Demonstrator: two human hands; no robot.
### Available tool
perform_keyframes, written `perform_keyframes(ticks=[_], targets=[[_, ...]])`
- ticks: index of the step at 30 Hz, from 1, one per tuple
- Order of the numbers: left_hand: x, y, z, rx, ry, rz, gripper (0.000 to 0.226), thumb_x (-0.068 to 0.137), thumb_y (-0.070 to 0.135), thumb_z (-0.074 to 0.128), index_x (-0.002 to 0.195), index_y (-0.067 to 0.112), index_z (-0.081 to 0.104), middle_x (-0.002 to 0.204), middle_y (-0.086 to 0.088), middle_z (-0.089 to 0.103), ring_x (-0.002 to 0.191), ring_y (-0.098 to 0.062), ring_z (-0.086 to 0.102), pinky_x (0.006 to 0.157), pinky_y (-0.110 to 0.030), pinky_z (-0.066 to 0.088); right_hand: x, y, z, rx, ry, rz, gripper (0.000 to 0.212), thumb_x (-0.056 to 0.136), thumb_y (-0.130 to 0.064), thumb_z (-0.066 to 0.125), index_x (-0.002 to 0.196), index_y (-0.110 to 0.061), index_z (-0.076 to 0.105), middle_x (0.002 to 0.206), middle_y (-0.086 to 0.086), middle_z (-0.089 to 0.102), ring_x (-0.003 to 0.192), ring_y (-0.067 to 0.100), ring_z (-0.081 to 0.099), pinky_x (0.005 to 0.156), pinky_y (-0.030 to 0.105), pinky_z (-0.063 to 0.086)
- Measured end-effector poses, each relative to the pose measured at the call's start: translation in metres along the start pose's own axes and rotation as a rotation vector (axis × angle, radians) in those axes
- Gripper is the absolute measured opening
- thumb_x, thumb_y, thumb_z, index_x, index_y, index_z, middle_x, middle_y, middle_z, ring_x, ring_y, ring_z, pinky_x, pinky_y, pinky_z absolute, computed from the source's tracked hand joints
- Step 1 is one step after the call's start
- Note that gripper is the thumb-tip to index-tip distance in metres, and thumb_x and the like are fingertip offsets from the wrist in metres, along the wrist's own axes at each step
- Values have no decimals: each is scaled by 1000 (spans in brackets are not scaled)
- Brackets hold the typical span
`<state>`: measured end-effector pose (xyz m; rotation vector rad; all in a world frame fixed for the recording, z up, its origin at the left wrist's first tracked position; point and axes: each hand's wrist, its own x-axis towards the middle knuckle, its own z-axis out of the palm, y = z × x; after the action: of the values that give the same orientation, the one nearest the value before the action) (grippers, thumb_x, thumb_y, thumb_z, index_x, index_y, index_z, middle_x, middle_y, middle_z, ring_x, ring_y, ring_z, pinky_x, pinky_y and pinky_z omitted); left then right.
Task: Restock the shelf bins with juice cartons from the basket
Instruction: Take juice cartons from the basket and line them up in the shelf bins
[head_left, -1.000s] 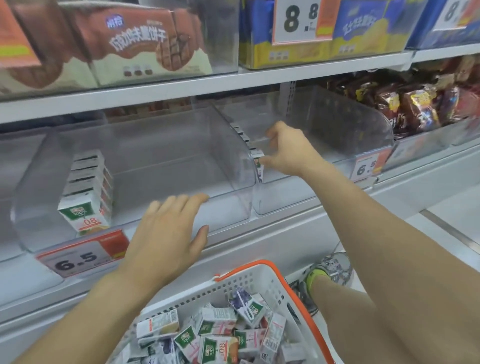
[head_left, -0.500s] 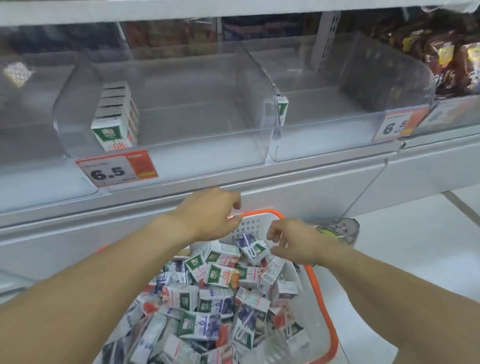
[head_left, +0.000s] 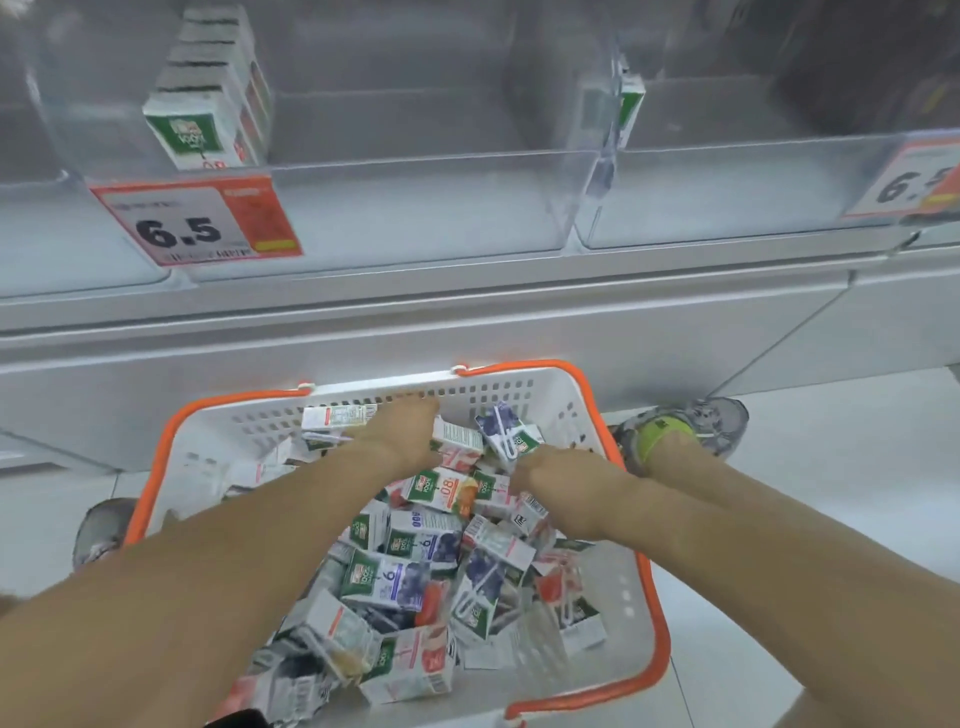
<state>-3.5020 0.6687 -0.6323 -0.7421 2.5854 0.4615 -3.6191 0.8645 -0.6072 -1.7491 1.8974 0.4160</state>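
Both hands, left hand (head_left: 402, 434) and right hand (head_left: 545, 470), dig into loose juice cartons (head_left: 415, 540) heaped in the basket (head_left: 519, 387), finger closure indiscernible; a hasty grab could spill neighbouring cartons.

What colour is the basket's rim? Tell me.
Orange, on the white plastic basket; head view.

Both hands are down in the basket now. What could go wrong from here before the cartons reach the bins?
1. The cartons lie jumbled in the basket, green and purple kinds mixed, so a grab by the left hand or right hand may pull the wrong flavour for a bin.
2. The row of cartons in the left bin stands narrow and upright; a careless drop beside it might topple it.
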Motion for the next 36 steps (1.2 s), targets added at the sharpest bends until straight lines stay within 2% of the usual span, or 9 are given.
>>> perform_keyframes(ticks=[4,7,10,12,17,21,25,30,36], targets=[[1,-5,7,-98,115,13,25,79,25,79,101,19,70,106,-1,66,93,-18,60,84,-32,53,6,-6,5,-152,9,-16,51,86,-2,63,135,-13,53,131,7,50,121,29,47,98,43,42],[-8,-2,-15,-107,81,85,30,73,36,82,89,21,61,98,1,61,89,-18,57,74,-29,47,11,-9,8,-203,-11,-5,48,87,-4,64,134,-12,54,133,8,50,124,29,45,101,41,39],[-19,-6,-39,-342,-27,71,39,70,28,86,85,21,51,92,1,61,75,-17,60,61,-32,49,15,-8,-1,-206,-40,6,41,94,-11,61,134,-10,53,133,10,51,125,29,44,104,41,38],[-28,-14,-59,-488,-95,61,40,69,18,86,91,16,53,96,-8,69,70,-21,67,58,-41,57,13,-5,-19,-17,4,61,40,96,-30,62,132,-12,56,126,9,56,119,27,48,100,40,42],[-72,-38,-134,-606,-179,93,33,78,10,83,92,8,53,74,-5,74,63,-20,67,54,-29,52,-9,-3,-97,481,160,101,54,88,-56,65,123,-16,60,109,-2,65,101,19,62,90,33,50],[-114,-67,-187,-537,-178,122,27,81,28,81,94,13,63,82,-7,76,73,-24,69,65,-38,53,-32,-5,-151,802,292,26,34,92,-39,67,114,-13,65,103,1,71,81,9,69,73,22,55],[-154,-83,-198,-784,-168,164,31,86,36,76,97,8,68,94,-16,74,83,-26,66,72,-37,52,-40,-10,-174,1113,340,-44,28,95,-24,64,111,-1,64,105,17,71,90,27,73,82,39,61],[-164,-90,-184,-933,-230,186,40,86,42,72,96,4,66,92,-15,74,82,-25,65,71,-35,53,-35,-25,-184,1271,535,-83,24,93,-15,64,113,0,63,109,22,67,87,26,74,73,35,62],[-158,-84,-181,-1176,-221,108,36,90,37,61,102,3,62,89,-17,71,69,-24,62,58,-26,55,-30,-47,-200,1393,686,-211,25,90,-8,63,115,-3,60,115,11,66,100,26,72,79,34,61]])
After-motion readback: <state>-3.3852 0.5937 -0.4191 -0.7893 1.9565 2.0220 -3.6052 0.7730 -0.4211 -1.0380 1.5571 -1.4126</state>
